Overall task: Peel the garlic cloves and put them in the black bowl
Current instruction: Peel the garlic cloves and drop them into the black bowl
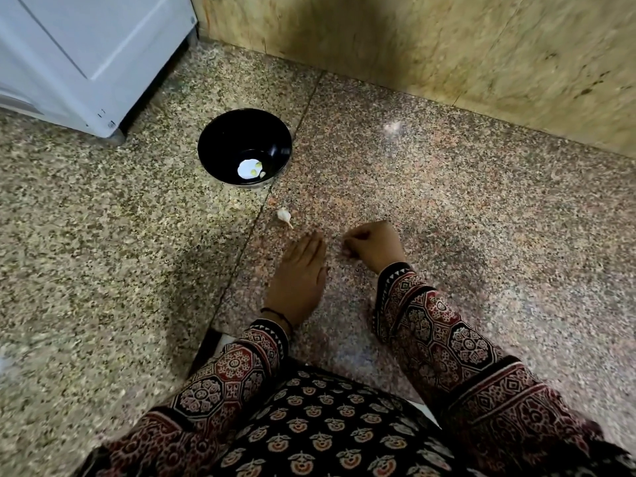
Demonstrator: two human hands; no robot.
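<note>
A black bowl (220,139) stands on the granite counter, far left of my hands, with a few pale peeled cloves (255,169) at its bottom. One unpeeled garlic clove (284,216) lies on the counter between the bowl and my hands. My left hand (300,274) lies flat on the counter with straight fingers, just below and right of that clove, apart from it. My right hand (373,246) has its fingers curled, knuckles up; whether it holds anything is hidden.
A white appliance (79,53) stands at the back left, close to the bowl. A tan stone wall (447,43) runs along the back. A seam (261,208) crosses the speckled counter (481,218). My patterned sleeves fill the near edge.
</note>
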